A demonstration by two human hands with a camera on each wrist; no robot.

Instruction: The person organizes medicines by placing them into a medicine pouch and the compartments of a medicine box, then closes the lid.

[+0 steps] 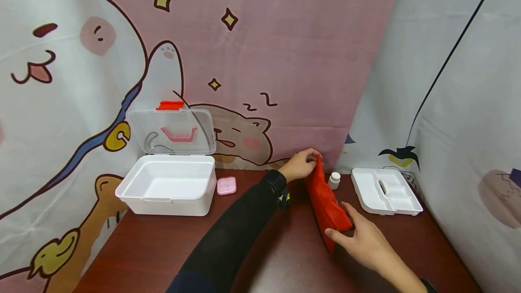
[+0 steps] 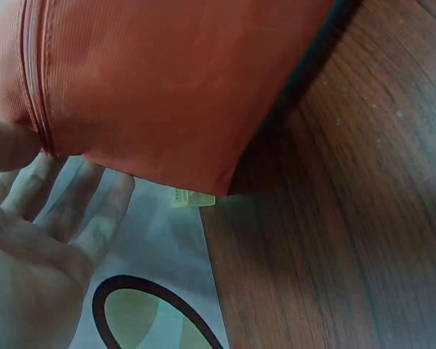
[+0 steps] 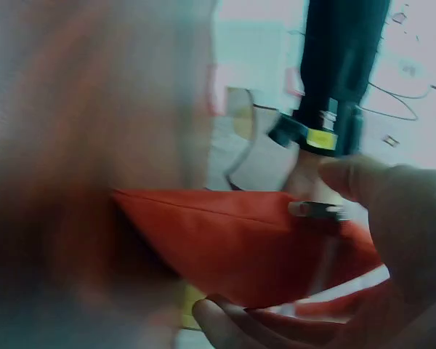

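A red zippered pouch [image 1: 324, 198] stands on its long edge on the brown table, its zipper along the top. At its far end my left hand [image 1: 302, 164] pinches the top corner; in the left wrist view the thumb is by the zipper [image 2: 38, 87] and the other fingers pass behind the fabric. My right hand [image 1: 364, 238] grips the near end, thumb on one side and fingers on the other. The right wrist view shows the metal zipper pull [image 3: 317, 210] near that thumb. What the pouch contains is hidden.
Just right of the pouch stands a small white bottle [image 1: 334, 180], then a white divided tray [image 1: 368, 198] with a handle. At the left, a white box [image 1: 167, 207] has its clear lid [image 1: 142, 125] raised. Beside it lies a small pink case [image 1: 226, 185]. A printed cloth hangs behind.
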